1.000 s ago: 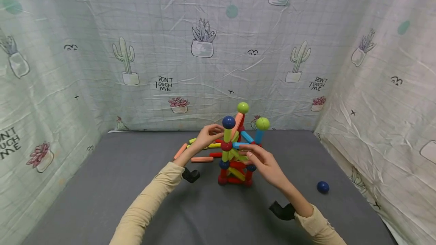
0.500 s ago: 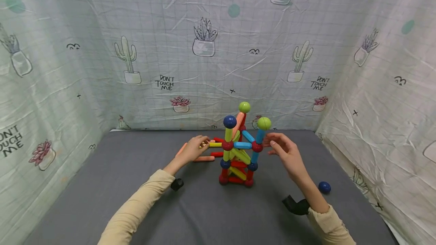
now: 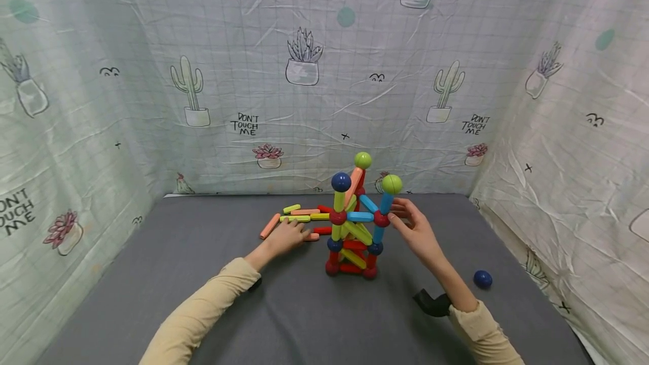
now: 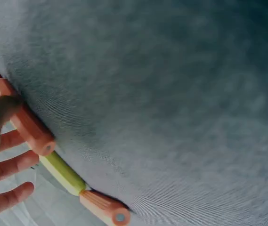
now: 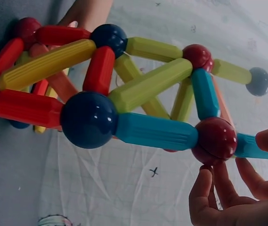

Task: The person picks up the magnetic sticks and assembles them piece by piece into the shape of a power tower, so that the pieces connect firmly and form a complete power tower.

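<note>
A tower of magnetic building sticks and balls [image 3: 360,217] stands upright on the dark table. Its lower part is red and yellow; above come lime and light-blue sticks, topped by dark-blue and lime balls. My right hand [image 3: 416,234] is at its right side, fingertips at a red ball [image 5: 214,141] and thumb by the upper blue stick [image 5: 251,147], lightly holding there. To the tower's left, my left hand [image 3: 281,239] pinches a salmon-coloured magnetic stick [image 4: 32,127] between thumb and forefinger, low over the table. The other left fingers are spread.
Several loose sticks lie left of and behind the tower, among them a lime stick [image 3: 291,208], another salmon stick [image 3: 270,226] and a red one [image 3: 322,231]. A dark-blue ball [image 3: 483,279] rests at the right. A cactus-print cloth [image 3: 324,100] hangs behind the table.
My left hand has drawn back from the tower and come down onto a loose salmon stick. My right hand went from the tower's front to its right side, then in against it.
</note>
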Tool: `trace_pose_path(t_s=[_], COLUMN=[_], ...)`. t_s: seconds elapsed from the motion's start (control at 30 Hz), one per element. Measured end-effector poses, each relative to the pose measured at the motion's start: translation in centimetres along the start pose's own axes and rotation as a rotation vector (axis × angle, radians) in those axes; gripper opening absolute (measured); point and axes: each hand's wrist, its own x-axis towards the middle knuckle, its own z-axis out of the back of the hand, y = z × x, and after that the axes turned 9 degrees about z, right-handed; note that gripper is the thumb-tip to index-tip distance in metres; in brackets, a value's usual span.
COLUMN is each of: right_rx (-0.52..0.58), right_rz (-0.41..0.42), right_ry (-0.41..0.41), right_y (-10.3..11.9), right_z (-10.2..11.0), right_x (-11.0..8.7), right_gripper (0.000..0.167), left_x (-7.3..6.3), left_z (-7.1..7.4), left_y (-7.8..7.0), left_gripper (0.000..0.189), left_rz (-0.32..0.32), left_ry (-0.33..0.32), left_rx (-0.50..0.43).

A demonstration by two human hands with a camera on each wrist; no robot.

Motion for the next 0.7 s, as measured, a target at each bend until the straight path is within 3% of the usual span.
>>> trace_pose_path(t_s=[0.23,0.37,0.5,0.6,0.7], right_rx=[-0.039,-0.059,-0.046,-0.036,-0.035], right_rz=[0.031,0.078,0.039,0.012,0.002], right_ry=[-0.002,-0.005,0.007,0.010,0.015], right_y=[-0.1,-0.3,-0.3,-0.3,-0.3], right_z=[-0.5,-0.6,-0.6,-0.7,-0.7], right_x=[0.1,0.1,0.3,0.3,0.3], right_gripper=[0.042,0.044,0.042,0.038,0.037], left_x=[-0.2,-0.1,0.7,1.8,3.1], left_z=[0.4,1.6,3.8,6.5,10.1], left_y=[0.2,0.9,2.2,3.1,3.5], left_gripper=[0.019,0.026,0.032,0.035,0.036], left_rz=[0.033,0.063,0.114,0.153,0.180], left_ry=[0.065,-0.030,-0.153,-0.223,-0.341], left_rx=[-0.040,0.002,0.029,0.011,-0.008])
